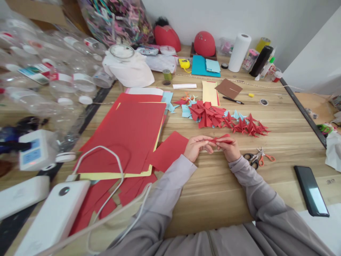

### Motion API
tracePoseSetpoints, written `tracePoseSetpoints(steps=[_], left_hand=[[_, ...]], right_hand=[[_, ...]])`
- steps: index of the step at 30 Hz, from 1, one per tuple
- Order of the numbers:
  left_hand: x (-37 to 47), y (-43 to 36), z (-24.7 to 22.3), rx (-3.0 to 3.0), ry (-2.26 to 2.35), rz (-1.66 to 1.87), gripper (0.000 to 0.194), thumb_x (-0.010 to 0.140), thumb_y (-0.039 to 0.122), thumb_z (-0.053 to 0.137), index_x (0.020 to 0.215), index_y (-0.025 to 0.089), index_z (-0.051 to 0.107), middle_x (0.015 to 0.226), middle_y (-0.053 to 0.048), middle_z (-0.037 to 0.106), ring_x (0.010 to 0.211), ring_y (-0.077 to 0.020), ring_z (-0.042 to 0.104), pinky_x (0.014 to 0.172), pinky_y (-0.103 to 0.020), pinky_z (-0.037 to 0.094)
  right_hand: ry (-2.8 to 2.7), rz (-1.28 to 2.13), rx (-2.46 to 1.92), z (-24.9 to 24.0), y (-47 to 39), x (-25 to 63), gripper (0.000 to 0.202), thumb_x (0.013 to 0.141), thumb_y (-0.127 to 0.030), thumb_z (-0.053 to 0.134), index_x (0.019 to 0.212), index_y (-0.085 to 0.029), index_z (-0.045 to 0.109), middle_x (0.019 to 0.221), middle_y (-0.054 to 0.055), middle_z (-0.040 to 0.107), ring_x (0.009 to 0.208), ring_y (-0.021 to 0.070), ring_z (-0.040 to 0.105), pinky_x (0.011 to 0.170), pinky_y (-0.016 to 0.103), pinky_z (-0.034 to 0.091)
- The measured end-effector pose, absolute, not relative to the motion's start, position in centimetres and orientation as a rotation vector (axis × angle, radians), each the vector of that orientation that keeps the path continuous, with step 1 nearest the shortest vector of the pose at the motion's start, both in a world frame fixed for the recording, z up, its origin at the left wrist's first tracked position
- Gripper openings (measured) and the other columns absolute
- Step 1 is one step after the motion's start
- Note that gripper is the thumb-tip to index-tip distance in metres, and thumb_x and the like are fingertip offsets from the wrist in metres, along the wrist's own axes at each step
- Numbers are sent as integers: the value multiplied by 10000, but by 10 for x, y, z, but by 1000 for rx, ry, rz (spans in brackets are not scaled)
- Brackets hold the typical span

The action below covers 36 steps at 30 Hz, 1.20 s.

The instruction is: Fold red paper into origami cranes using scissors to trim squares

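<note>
Grey jacket point(229, 243) cropped below, my left hand point(197, 147) and right hand point(231, 149) pinch folded red paper point(224, 138) they partly hide.

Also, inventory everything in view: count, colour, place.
Rectangular paper sheets: several, red and yellow, left
Square paper sheet: one, red, centre
Folded pointed paper pieces: many, red and light blue, centre
Metal scissors: two, black-handled and orange-handled, right
Phone: one, black, far right
Plastic bottles: many, clear, left
Rectangular plastic devices: two, white, near left
Domed objects: two, red, back
Paper roll: one, white, back right
Pen: one, black, centre back
Other small items: uncounted, mixed colours, mostly back
Sleeves: two, grey, near centre
Left hand, right hand: one each, bare, centre, holding folded red paper
</note>
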State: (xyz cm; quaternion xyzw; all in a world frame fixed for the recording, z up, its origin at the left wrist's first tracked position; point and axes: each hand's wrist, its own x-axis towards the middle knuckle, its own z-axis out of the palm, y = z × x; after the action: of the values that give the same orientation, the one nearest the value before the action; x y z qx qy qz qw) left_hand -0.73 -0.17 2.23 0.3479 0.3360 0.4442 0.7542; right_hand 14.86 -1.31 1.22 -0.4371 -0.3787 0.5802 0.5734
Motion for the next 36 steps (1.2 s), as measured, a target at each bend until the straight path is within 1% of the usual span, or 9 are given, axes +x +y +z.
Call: tracePoseSetpoints(steps=[3, 14, 21, 25, 29, 32, 36], left_hand=[[-7, -2, 23, 762, 726, 973, 242, 634, 231, 668, 835, 96, 656, 698, -90, 713, 498, -192, 643, 516, -315, 499], [-8, -3, 21, 788, 675, 992, 244, 665, 227, 628, 860, 82, 651, 714, -103, 713, 527, -194, 650, 542, -308, 499], [-9, -3, 21, 793, 625, 988, 248, 686, 222, 574, 869, 73, 653, 735, -132, 713, 554, -216, 656, 564, -341, 496], [-10, -2, 19, 804, 616, 1003, 293, 707, 230, 546, 931, 65, 638, 751, -142, 714, 565, -225, 659, 564, -348, 491], [-11, -2, 16, 821, 618, 1036, 367, 725, 231, 522, 1046, 69, 592, 753, -129, 714, 576, -228, 662, 573, -351, 495], [-10, -2, 16, 863, 640, 1031, 364, 734, 249, 554, 1059, 85, 579, 755, -107, 709, 577, -213, 661, 580, -340, 500], [-8, -4, 19, 972, 716, 1035, 385, 713, 278, 648, 1057, 121, 578, 738, -56, 697, 563, -174, 649, 589, -315, 511]], right_hand=[[-876, 1364, -1022, 12, -13, 149, 109, 531, -183, 778, 621, -227, 735, 619, -14, 685, 462, 102, 546, 455, 247, 449], [-867, 1366, -991, 13, -12, 149, 116, 541, -153, 774, 627, -223, 741, 622, -9, 701, 452, 97, 559, 440, 224, 448], [-861, 1375, -989, 12, -12, 149, 119, 543, -157, 776, 636, -223, 743, 631, -5, 704, 458, 101, 559, 448, 234, 452], [-850, 1377, -998, 13, -12, 150, 121, 545, -151, 770, 642, -218, 741, 582, -11, 682, 453, 100, 555, 443, 229, 442], [-820, 1375, -994, 15, -12, 149, 106, 540, -143, 760, 621, -207, 735, 584, -10, 678, 436, 90, 543, 431, 221, 428], [-827, 1372, -992, 15, -12, 149, 102, 544, -138, 759, 620, -202, 735, 585, -8, 678, 442, 91, 546, 434, 219, 427], [-850, 1368, -998, 12, -12, 150, 105, 556, -140, 762, 634, -205, 736, 589, -8, 681, 442, 90, 543, 440, 220, 425]])
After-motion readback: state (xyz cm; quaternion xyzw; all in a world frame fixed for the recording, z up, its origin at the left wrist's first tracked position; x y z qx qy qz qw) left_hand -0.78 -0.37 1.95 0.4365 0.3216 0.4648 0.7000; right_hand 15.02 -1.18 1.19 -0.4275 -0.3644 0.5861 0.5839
